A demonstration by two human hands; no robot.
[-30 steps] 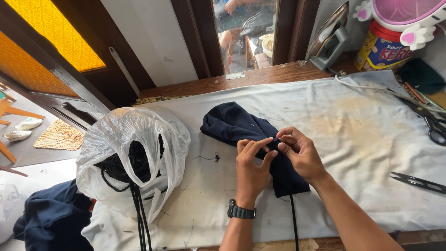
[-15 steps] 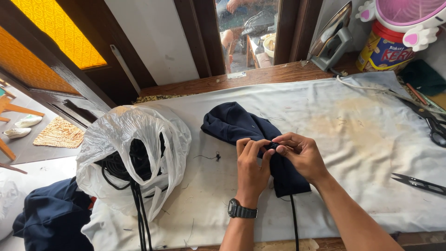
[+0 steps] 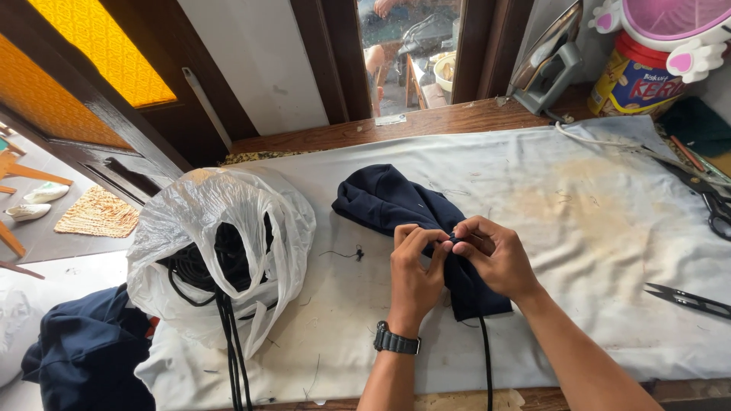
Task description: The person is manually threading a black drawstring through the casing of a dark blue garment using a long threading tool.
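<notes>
Here both hands meet over the dark cloth [image 3: 396, 202], which lies on the tabletop [image 3: 579, 228] near its middle. The left hand [image 3: 415, 266] pinches the cloth edge with closed fingers, and the right hand [image 3: 495, 255] nips a small point just beside it, where the black cord [image 3: 485, 358] comes out. To do this well, I think the fingertips must stay close together and the cloth flat, with the cord kept straight toward the body.

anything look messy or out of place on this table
The white cloth covering the table is stained yellow-brown near its middle right. Black cords spill out of the plastic bag over the front edge.
</notes>
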